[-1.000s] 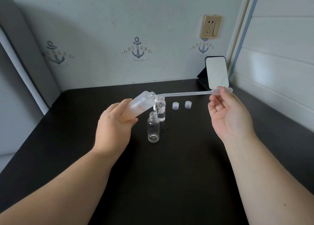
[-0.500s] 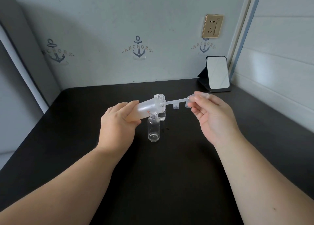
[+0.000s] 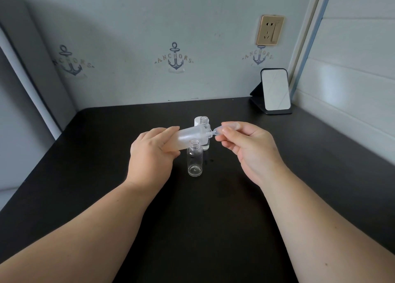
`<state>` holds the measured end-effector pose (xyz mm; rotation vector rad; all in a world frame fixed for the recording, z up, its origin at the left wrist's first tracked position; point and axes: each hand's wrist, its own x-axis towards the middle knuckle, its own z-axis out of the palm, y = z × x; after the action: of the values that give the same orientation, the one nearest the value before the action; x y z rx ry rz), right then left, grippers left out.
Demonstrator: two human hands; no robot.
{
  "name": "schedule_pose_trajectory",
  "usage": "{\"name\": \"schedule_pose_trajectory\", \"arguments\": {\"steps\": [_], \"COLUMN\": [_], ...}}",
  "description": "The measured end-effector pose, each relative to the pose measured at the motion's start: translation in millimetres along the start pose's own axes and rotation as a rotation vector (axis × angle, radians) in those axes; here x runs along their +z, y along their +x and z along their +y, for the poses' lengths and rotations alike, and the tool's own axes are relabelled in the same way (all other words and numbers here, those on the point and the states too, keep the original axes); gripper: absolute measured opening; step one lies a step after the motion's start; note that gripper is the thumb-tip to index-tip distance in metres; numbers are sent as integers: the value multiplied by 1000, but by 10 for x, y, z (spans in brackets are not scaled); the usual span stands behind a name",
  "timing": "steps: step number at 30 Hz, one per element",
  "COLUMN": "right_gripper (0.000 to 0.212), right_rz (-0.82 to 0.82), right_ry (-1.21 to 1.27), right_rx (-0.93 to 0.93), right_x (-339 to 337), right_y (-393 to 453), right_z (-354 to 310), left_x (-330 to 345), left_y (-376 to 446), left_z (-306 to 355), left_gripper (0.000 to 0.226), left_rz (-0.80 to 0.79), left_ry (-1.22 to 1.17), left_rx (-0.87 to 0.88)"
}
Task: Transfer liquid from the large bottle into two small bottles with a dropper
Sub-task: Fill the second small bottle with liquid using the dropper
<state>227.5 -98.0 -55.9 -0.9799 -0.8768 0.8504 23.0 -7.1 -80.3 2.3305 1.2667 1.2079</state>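
The step in hand looks like drawing liquid. The left hand (image 3: 150, 152) grips the large bottle (image 3: 188, 137), tilted nearly flat above the table (image 3: 85, 154). The right hand (image 3: 245, 145) pinches the dropper (image 3: 218, 130) bulb, its stem pushed deep into the neck. Next, I judge: release the bulb, withdraw, and aim at the near small bottle (image 3: 195, 160) (apparently empty); the far one (image 3: 204, 124) stands behind.

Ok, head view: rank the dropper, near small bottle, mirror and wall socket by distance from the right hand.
From the right hand:
1. Dropper, pinched in its fingers.
2. Near small bottle, to its left on the table.
3. Mirror, back right corner.
4. Wall socket, above the mirror.
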Motion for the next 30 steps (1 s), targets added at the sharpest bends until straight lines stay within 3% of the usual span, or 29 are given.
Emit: {"name": "schedule_pose_trajectory", "arguments": {"steps": [6,16,20,30], "right_gripper": [9,20,10,15], "right_rz": [35,132,154,241], "right_ry": [51,179,230,376], "right_rx": [1,26,20,15], "right_x": [-65,-199,-264,-412], "right_y": [15,33,30,39], "right_z": [-23,-110,-142,-200], "left_x": [-7,-24,-29,-73], "left_y": [-6,-4,-5,-11], "left_z": [3,-6,-19,-21], "left_gripper": [58,58,59,59], "left_rz": [-2,5,14,20], "left_ry": [2,-10,-34,-65], "left_rx": [-11,-44,-55,-98]}}
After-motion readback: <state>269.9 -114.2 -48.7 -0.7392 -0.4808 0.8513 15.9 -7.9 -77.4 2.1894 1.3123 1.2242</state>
